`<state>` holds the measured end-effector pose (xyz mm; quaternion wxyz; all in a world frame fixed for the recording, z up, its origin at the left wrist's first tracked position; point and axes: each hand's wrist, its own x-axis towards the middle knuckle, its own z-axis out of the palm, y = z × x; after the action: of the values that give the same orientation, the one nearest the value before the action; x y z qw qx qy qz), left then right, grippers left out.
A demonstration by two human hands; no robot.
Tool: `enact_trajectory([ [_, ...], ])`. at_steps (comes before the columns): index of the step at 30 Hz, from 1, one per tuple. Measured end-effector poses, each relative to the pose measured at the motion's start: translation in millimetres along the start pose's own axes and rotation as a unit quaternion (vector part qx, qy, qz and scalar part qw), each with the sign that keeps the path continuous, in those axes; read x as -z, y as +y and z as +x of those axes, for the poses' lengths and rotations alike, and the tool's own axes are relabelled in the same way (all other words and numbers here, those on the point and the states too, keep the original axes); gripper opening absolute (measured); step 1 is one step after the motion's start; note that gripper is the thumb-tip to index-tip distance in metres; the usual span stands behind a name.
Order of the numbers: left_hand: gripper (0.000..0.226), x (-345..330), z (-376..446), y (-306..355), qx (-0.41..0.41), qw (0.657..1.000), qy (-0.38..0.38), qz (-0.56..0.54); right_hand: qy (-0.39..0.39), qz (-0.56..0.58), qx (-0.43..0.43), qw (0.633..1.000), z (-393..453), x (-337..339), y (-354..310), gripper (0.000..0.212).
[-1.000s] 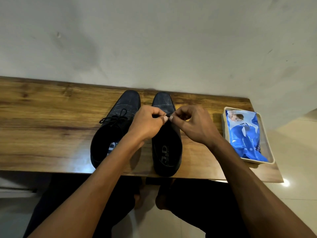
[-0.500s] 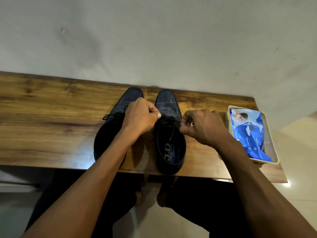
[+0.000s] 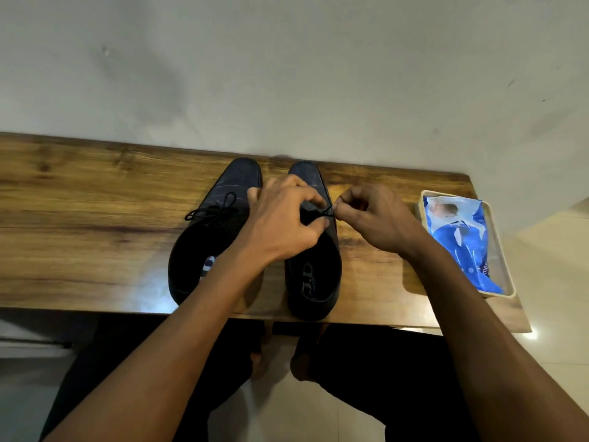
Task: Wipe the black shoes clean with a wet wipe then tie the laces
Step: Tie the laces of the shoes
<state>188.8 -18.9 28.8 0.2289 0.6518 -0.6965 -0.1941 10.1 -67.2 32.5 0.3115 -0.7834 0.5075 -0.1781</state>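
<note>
Two black shoes stand side by side on the wooden table (image 3: 79,224), toes toward the wall. The left shoe (image 3: 210,237) has its lace (image 3: 216,209) tied in a bow. Over the right shoe (image 3: 314,282) my left hand (image 3: 283,221) pinches one part of the black lace (image 3: 322,213) at the tongue. My right hand (image 3: 379,218), just right of the shoe, pinches the other end of that lace between thumb and forefinger. The lace runs taut between both hands.
A blue wet-wipe pack (image 3: 459,240) lies in a cream tray (image 3: 506,282) at the table's right end. The wall (image 3: 287,74) rises right behind the shoes' toes. My legs and feet are below the table's near edge.
Both hands have shifted: the left hand came forward over the right shoe's tongue, the right hand has drawn the lace end out to the right. The view has tilted slightly.
</note>
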Motion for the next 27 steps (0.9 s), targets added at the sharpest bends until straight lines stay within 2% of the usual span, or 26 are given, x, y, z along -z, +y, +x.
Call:
enact_trajectory([
  [6, 0.014, -16.5, 3.7, 5.6, 0.008, 0.998, 0.06, 0.026, -0.041, 0.055, 0.001, 0.998, -1.0, 0.7, -2.3, 0.022],
  [9, 0.011, -18.6, 4.0, 6.0, 0.022, 0.997, 0.059, 0.032, -0.055, 0.037, 0.005, 0.998, -1.9, 2.0, -1.3, 0.026],
  [13, 0.008, -18.7, 5.5, 4.0, 0.037, 0.998, 0.047, 0.023, -0.074, 0.001, 0.002, 0.997, -4.1, 5.3, 0.2, 0.021],
  [15, 0.008, -18.0, 5.7, 3.0, 0.04, 0.998, 0.038, 0.028, -0.082, -0.042, 0.006, 0.996, -3.9, 6.0, 0.5, 0.017],
  [18, 0.006, -17.4, 5.9, 1.8, 0.036, 0.998, 0.031, 0.05, -0.071, -0.175, 0.008, 0.982, -2.4, 9.1, -3.6, 0.014],
  [21, 0.005, -16.1, 6.5, 0.8, 0.021, 0.996, 0.032, 0.075, -0.063, -0.287, 0.025, 0.956, -2.1, 16.3, -15.7, 0.017],
  [24, 0.01, -14.5, 5.5, 3.0, -0.004, 0.992, 0.039, 0.121, -0.013, -0.388, 0.064, 0.919, 1.9, 17.3, -22.7, 0.028],
  [26, 0.015, -15.7, 3.8, 4.8, -0.028, 0.986, 0.05, 0.157, 0.002, -0.409, 0.071, 0.91, 4.4, 17.0, -23.4, 0.03],
  [27, 0.016, -16.4, 2.6, 4.9, -0.036, 0.984, 0.054, 0.163, 0.003, -0.391, 0.069, 0.918, 4.8, 16.7, -22.4, 0.027],
])
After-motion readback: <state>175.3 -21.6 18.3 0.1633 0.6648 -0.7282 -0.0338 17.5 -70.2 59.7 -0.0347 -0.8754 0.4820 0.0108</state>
